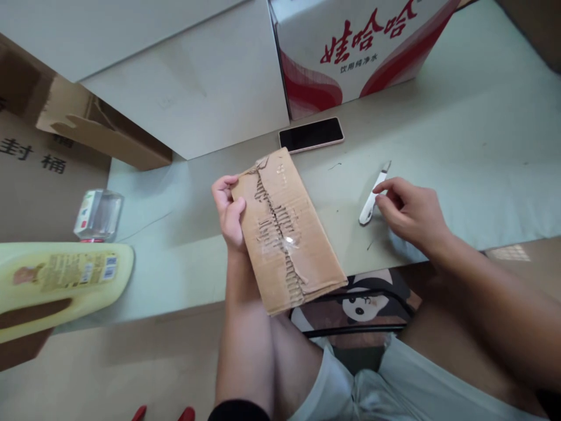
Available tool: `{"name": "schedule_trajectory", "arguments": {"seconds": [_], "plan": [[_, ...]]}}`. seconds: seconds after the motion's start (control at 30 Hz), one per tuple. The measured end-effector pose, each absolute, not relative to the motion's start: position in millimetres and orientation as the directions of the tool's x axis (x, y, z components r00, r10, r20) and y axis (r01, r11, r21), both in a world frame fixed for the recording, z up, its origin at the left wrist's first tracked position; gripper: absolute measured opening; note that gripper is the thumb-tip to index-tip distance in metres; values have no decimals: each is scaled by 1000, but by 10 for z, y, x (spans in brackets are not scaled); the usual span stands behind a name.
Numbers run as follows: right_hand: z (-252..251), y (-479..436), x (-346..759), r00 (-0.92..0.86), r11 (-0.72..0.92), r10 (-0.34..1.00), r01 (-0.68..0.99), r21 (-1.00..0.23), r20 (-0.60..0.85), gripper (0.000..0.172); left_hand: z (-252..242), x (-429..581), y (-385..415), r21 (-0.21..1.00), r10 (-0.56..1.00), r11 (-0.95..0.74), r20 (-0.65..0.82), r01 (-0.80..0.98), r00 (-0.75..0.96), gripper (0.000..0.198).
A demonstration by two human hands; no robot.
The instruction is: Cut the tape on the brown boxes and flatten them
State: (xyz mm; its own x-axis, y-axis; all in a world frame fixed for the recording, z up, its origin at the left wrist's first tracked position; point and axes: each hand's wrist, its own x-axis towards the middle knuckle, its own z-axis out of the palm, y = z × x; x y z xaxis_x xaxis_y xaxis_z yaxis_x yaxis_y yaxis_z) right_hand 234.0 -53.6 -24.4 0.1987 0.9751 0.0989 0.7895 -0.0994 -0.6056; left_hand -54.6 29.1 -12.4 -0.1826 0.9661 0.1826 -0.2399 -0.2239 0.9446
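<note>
One table (491, 152): left grip (231, 219) pinching one carton (302, 228); right grip (412, 213) at one knife (370, 203), closure unclear.

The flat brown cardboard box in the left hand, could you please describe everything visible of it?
The flat, rectangular brown cardboard box looks corrugated: its torn outer layer bares ridges along a ragged lengthwise seam. A small shiny patch, perhaps tape, sits mid-face; pale marks show near the far end. It slants, far end leaning left, near end showing past the front edge of the pale green tabletop. The left-hand grip holds its left side, thumb on the upper face.
</note>
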Motion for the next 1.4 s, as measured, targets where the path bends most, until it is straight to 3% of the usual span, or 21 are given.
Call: {"name": "schedule_trajectory", "arguments": {"seconds": [0.13,0.23,0.37,0.5,0.57,0.67,0.83,0.97,1.07,1.13,1.23,1.4], "plan": [[-192,-482,2358,182,-247,963,890,-384,-197,44,-126,-445,289,950,965,-223,183,-220,-185,38],[-156,-462,2337,132,-218,949,931,-293,-287,43,-184,-405,321,947,938,-287,247,-142,-244,36],[-164,-514,2369,144,-152,988,883,-445,-54,37,-255,-393,371,941,909,-332,301,-63,-288,36],[-230,-629,2446,118,211,908,701,-681,403,32,-274,-393,380,941,908,-337,325,0,-265,38],[-235,-681,2444,86,425,816,581,-694,572,41,-278,-388,374,940,906,-341,332,15,-261,38],[-157,-740,2347,-3,638,701,449,-626,713,56,-291,-379,364,936,905,-350,344,22,-248,38],[69,-835,2103,-171,768,631,276,-578,757,56,-282,-368,345,919,887,-386,392,75,-243,33],[152,-917,2045,-222,751,647,347,-561,729,20,-258,-342,321,923,874,-368,384,109,-297,29],[172,-962,2062,-179,722,666,401,-564,725,7,-259,-298,298,931,862,-345,366,122,-350,31],[187,-978,2087,-152,714,673,389,-582,724,9,-257,-262,282,926,850,-347,377,149,-368,29],[215,-968,2129,-295,723,687,377,-579,664,15,-240,-223,266,915,839,-352,401,196,-368,26],[234,-937,2114,-370,809,579,369,-457,726,21,-210,-212,268,909,835,-359,414,212,-362,24]]}}
